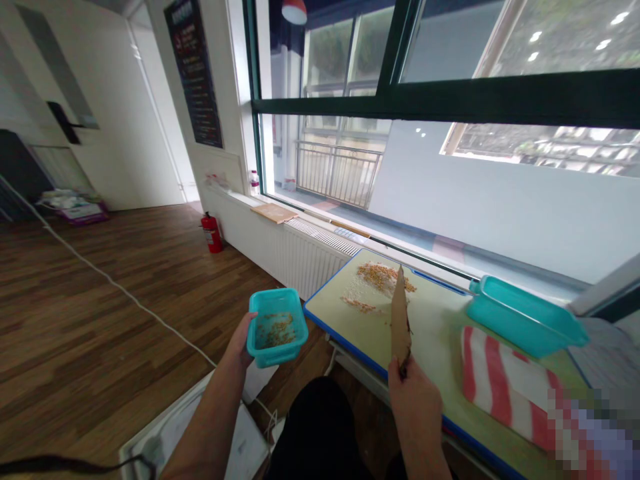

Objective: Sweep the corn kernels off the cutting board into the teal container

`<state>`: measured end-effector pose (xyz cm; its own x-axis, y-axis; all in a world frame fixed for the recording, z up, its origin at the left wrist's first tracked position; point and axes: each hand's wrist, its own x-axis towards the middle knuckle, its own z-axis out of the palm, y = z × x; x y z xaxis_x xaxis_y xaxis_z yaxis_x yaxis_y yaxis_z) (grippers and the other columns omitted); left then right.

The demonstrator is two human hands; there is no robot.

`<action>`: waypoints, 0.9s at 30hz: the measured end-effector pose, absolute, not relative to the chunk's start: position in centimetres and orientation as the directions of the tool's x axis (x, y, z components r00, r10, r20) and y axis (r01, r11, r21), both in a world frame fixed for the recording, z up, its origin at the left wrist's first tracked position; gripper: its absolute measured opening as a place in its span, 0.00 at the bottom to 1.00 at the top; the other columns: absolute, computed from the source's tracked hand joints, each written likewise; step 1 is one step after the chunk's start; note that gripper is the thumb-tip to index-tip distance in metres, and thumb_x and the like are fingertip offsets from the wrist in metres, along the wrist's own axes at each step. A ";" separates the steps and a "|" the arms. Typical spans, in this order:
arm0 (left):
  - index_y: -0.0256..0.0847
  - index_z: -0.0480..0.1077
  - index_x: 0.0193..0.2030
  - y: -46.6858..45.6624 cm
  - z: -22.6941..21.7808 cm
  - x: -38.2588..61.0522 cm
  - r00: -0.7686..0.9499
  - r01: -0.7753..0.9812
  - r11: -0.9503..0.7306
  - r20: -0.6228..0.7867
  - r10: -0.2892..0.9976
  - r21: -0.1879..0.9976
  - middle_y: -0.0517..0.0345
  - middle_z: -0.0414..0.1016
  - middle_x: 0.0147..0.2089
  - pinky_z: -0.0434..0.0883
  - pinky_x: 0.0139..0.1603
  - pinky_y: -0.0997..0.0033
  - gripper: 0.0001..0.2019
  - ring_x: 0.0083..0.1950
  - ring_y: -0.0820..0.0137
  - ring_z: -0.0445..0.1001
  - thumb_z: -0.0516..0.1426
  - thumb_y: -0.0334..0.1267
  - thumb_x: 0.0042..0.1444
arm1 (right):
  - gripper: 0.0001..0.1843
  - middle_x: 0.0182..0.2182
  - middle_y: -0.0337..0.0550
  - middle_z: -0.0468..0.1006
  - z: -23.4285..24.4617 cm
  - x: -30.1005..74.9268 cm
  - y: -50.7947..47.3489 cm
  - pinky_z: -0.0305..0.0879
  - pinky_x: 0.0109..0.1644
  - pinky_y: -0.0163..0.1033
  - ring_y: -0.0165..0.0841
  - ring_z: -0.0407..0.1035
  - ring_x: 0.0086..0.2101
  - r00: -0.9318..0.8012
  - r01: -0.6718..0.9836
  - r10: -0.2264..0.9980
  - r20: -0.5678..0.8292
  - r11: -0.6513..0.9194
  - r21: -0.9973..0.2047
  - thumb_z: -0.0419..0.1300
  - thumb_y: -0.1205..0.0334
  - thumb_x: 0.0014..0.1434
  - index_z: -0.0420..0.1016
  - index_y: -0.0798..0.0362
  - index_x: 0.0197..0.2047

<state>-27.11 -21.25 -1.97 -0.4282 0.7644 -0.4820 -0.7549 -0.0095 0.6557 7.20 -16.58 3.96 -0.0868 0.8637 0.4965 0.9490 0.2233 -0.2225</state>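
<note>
Holding a teal tub (277,358) in the left hand (243,341), just beside the left corner of the counter (435,333) and above the wooden floor (165,267). Gripping it by the left wall, with the thumb over the rim and the other fingers closed out of sight behind and below. Showing inside it a thin layer of yellowish grains (277,328) across the bottom. Pinching the near end of a cardboard strip (400,320) between thumb and fingers of the right hand (415,390), with the strip on edge over the counter and pointing toward the window (325,107). Reaching with its far end to the right side of a grain heap (383,277), orange and yellow mixed with white; cannot tell whether touching the surface below. Showing also a smaller grain scatter (357,305) nearer the front. Taking in, on the counter's right side, a second teal tub (525,317) and, just in front, a red-and-white striped bundle (500,380). Including, beyond, a white radiator (317,267) and a red fire extinguisher (211,233).
</note>
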 end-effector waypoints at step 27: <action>0.30 0.72 0.46 -20.9 -2.9 -24.8 -0.386 -0.706 0.096 -0.495 0.779 0.702 0.43 0.80 0.35 0.77 0.40 0.56 0.16 0.33 0.56 0.80 0.57 0.40 0.56 | 0.19 0.30 0.52 0.80 5.9 1.6 -17.6 0.59 0.32 0.35 0.36 0.75 0.30 -0.088 0.896 0.960 0.267 0.193 -0.400 0.50 0.60 0.65 0.77 0.60 0.49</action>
<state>-24.81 -20.86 -2.93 -0.3856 0.7789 -0.4945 -0.7057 0.0963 0.7020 1.62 -17.64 5.94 -0.0880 0.9596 0.2671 0.8960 0.1935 -0.3998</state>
